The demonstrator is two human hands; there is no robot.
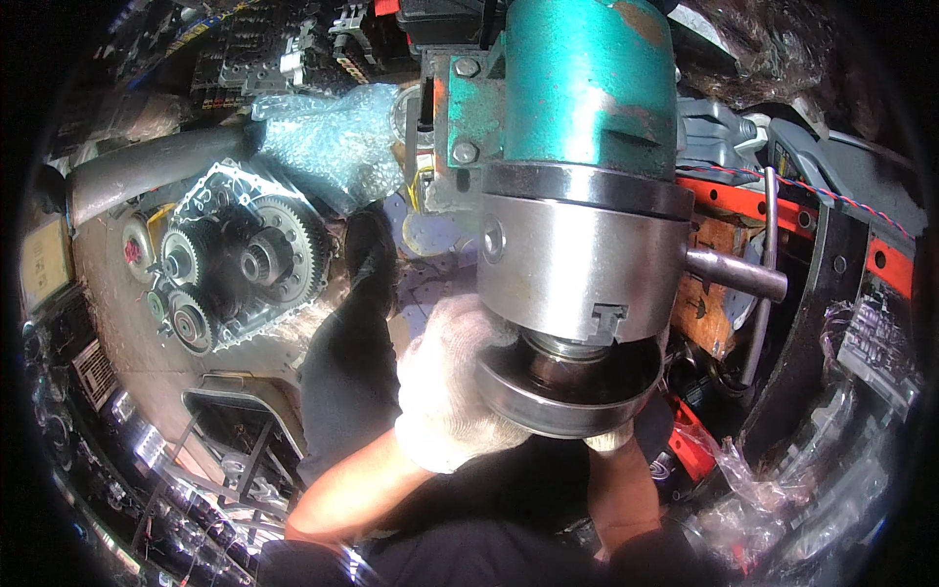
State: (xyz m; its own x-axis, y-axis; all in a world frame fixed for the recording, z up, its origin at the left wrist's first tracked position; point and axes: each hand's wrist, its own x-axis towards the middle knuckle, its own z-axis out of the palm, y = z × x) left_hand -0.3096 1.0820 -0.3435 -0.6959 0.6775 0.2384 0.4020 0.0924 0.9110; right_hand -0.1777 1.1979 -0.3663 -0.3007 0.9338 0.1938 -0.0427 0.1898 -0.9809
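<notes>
A round, cup-shaped steel drum (562,416) sits just below the jaws of a silver lathe chuck (577,264), its threaded-looking centre rising toward them. My left hand (450,391), in a white knitted glove, is closed around the drum's left side, its fingertips hidden behind the drum and chuck. On the drum's right underside, my right hand (612,439) shows only a bit of glove near the wrist; its fingers are hidden. A chuck key (738,274) with a long bar juts from the chuck's right side. Behind the chuck stands the green machine housing (587,88).
An open gearbox housing with several gears (240,259) lies at left, beside bubble wrap (333,137). A black-rimmed bin (240,401) stands lower left. At right are an orange metal frame (748,201), a wooden block (709,293) and clear plastic wrapping (782,499).
</notes>
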